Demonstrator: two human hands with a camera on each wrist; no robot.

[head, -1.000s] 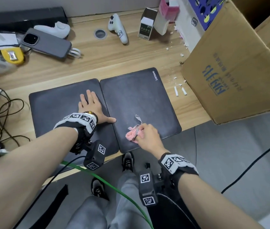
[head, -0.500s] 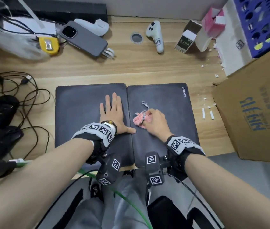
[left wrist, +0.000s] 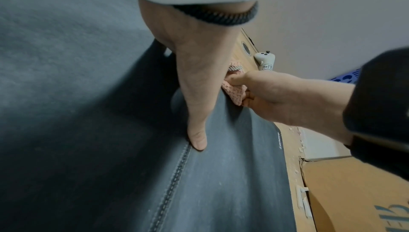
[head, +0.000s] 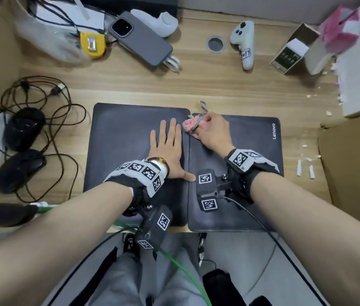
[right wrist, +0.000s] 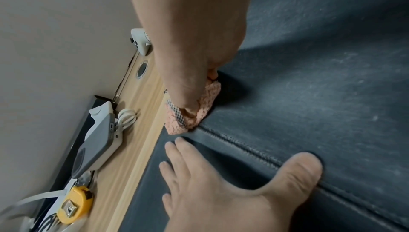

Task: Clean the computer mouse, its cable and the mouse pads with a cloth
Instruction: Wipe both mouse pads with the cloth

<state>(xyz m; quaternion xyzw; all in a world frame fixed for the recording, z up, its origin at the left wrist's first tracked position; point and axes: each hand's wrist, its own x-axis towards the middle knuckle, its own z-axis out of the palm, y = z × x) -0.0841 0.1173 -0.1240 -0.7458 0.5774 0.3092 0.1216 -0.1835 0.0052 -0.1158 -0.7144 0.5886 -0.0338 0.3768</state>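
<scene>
A person's right hand [head: 213, 131] grips a bunched pink knitted cloth [head: 191, 127] at the upper left corner of the right-hand dark grey fabric mouse pad [head: 252, 151], mid-frame in the head view, on a pale wooden counter [head: 196, 85]. The left hand [head: 168, 149] lies flat with fingers straight on the neighbouring dark grey fabric mouse pad [head: 119, 140], its thumb touching the stitched seam where the two pads meet. Two black computer mice [head: 20, 151] sit at the left edge of the frame amid loops of thin black cable [head: 64, 129], well apart from both hands and, by their position, probably not yet wiped. The risks look modest: only the left pad is pinned, so a firm stroke could drag or ruck the right pad, whose near edge reaches the counter's front edge. The cloth's loose checked ribbon [head: 203, 107] may trail onto the bare wood. White crumbs [head: 304, 171] at the frame's right could be swept back onto the wiped surface.
</scene>
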